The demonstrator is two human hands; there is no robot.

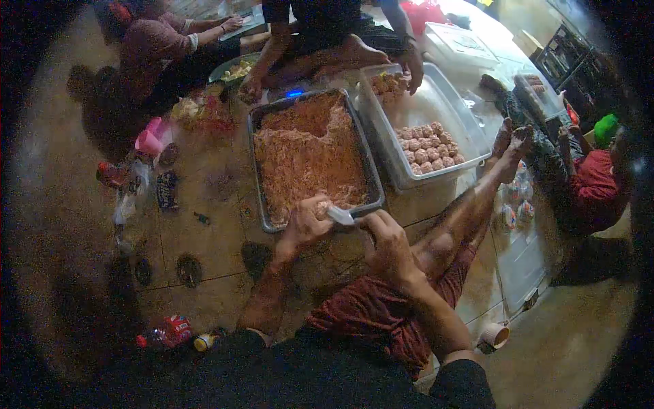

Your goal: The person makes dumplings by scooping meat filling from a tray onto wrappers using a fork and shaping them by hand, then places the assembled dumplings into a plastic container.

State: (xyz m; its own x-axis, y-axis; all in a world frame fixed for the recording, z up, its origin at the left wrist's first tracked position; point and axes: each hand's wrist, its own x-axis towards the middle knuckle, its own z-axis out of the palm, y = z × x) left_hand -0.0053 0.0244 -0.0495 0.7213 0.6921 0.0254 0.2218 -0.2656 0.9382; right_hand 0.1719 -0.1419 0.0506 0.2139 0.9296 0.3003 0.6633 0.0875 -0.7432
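My left hand [308, 219] is curled around a small pinkish lump of meat mixture [322, 207], over the near edge of a dark tray [375, 194]. In my right hand [388, 242] is the handle of a white plastic spoon [340, 215], its head against or just beside the lump. Reddish minced meat mixture [306, 160] fills the tray, with a hollow scooped out at the far end. Right of the tray stands a clear plastic bin [443, 178] holding rows of meatballs [429, 146] at its near end and more at the far left corner.
Across the tray a co-worker's hand [412, 65] reaches into the bin. Another person [160, 51] sits at upper left, and one in red [599, 184] at right. A pink cup [150, 138], packets and bottles lie on the tiled floor [204, 238]. My outstretched leg passes right of the bin.
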